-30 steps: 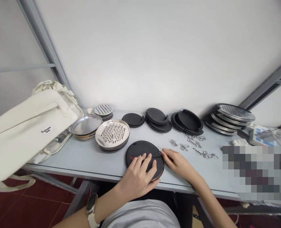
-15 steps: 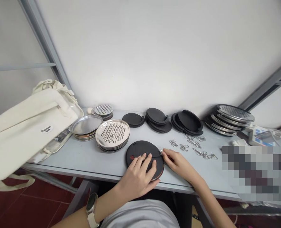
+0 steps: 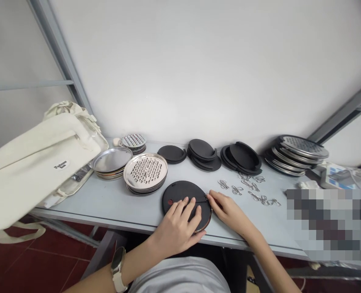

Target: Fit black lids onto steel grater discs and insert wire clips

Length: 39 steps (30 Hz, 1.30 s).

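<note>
A pale wall [image 3: 183,73] backs a grey tabletop [image 3: 137,207], the broadest surface that carries anything here. At its left end slumps a cream bag [image 3: 36,162], its strap hanging past the near edge. Toward the right end leans a tall stack of dark-rimmed metal discs [image 3: 305,144], and between it and the bag, along the wall, sit black round shells [image 3: 244,156]. Nearer the bag stand a pile of plain metal plates [image 3: 111,159] and, just beside it, a pile of perforated metal discs [image 3: 145,171].

The black disc [image 3: 180,191] lies flat near the front edge, directly before the person. The left hand [image 3: 180,221] rests over its face with fingers spread and gripping nothing that shows, the thumb along the near rim. The right hand [image 3: 226,207] stands at the disc's right rim, its thumb and forefinger pinched together.

Loose wire clips [image 3: 250,185] lie scattered behind and beyond the right hand. Smallest of all is a metal piece [image 3: 206,195] in that pinch, mostly covered by the fingertips.

The step in hand appears to be working this piece at the rim; the next move likely calls for steady left-hand pressure and a fine, controlled right-hand pinch.
</note>
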{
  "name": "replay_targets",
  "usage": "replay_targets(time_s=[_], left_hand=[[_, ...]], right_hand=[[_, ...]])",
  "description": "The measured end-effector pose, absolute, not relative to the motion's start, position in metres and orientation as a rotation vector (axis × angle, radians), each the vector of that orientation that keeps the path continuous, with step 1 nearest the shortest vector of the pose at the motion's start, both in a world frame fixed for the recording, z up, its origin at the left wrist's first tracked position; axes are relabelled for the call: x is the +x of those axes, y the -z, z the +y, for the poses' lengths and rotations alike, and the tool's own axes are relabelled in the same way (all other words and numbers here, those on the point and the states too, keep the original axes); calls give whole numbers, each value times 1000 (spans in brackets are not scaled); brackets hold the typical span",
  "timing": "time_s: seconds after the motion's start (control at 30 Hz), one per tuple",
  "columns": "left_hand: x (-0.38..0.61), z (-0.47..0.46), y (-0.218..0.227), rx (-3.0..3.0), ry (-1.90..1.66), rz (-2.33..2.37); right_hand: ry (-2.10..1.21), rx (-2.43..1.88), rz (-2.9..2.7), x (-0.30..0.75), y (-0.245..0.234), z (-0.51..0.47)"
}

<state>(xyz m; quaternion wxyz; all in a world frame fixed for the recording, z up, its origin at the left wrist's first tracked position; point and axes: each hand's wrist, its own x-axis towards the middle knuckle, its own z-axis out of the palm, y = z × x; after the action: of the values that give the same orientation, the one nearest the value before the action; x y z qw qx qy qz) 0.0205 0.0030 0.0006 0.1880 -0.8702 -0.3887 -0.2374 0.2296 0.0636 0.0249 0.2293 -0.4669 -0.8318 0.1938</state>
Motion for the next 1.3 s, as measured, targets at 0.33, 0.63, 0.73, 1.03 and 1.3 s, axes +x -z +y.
replay_targets(time_s=[0.33, 0.63, 0.73, 1.03, 1.3], left_hand=[[20, 3, -1, -2444, 685, -1085], [20, 4, -1, -2454, 682, -1083], [20, 4, -1, -2454, 685, -1077], [20, 4, 0, -2455, 679, -1079], [20, 3, 0, -2465, 672, -1078]], right_hand=[[-598, -1289, -2268, 229, -25, 63], [-653, -1257, -2266, 228, -30, 62], [-617, -1260, -2285, 228, -27, 63], [-634, -1259, -2269, 230, -22, 64], [-645, -1148, -2193, 229, -29, 64]])
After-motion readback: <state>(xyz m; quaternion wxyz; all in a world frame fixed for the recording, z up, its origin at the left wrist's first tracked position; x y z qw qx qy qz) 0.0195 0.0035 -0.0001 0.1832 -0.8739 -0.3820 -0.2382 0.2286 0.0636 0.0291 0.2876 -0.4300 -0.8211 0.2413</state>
